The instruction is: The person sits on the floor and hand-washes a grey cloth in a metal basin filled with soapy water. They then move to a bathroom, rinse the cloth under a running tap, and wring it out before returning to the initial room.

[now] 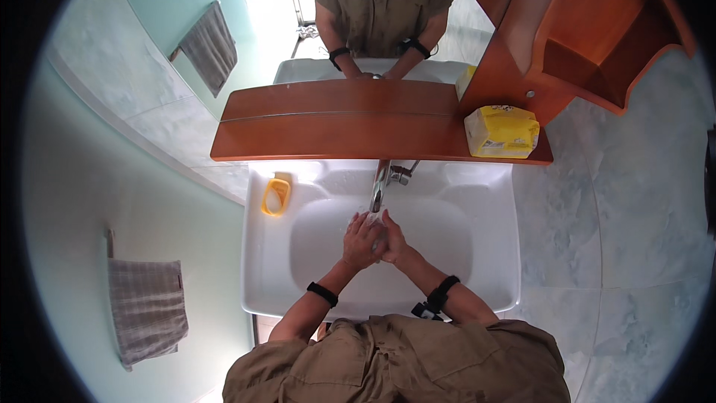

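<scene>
Both hands are together over the basin of a white sink (492, 257), under a chrome faucet (379, 187) with water running onto them. My left hand (362, 242) lies palm down with its fingers slightly spread, overlapping the other hand. My right hand (396, 239) is turned on its side, thumb raised and apart. Its fingers are partly hidden behind the left hand and the water. I see no object held in either hand. At the sink's back left corner, a pale bar of soap (273, 200) rests in a yellow soap dish (283, 191).
A wooden shelf (335, 140) runs behind the sink, bearing a yellow plastic pack (508, 131) at its right. Above it stands a mirror (268, 22) beside a wooden corner cabinet (593, 28). A grey checked towel (148, 308) hangs on the left wall.
</scene>
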A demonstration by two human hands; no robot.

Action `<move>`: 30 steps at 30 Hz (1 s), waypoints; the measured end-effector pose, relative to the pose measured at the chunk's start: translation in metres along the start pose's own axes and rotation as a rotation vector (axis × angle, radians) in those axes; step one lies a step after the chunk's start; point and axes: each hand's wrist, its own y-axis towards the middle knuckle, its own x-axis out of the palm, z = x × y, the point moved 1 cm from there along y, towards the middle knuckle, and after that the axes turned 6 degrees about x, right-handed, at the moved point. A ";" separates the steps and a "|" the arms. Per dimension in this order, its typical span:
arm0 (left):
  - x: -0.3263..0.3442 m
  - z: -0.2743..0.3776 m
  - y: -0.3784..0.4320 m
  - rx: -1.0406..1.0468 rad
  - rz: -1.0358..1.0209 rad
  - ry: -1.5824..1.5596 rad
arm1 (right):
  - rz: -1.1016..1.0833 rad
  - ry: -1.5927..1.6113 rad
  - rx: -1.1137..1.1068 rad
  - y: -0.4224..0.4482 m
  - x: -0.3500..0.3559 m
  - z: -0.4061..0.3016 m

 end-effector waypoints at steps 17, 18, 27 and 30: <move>0.066 -0.099 -0.027 -1.547 0.450 -2.006 | 0.427 -2.348 -0.393 0.017 0.003 -0.004; 0.069 -0.109 -0.038 -1.472 0.437 -2.089 | 0.374 -2.248 -0.487 0.021 0.005 -0.011; 0.059 -0.086 -0.042 -1.335 0.080 -2.179 | 0.247 -1.318 -0.712 0.017 -0.002 0.002; 0.064 -0.052 -0.027 -1.307 0.284 -1.979 | 0.515 -1.211 -0.823 0.020 -0.027 -0.003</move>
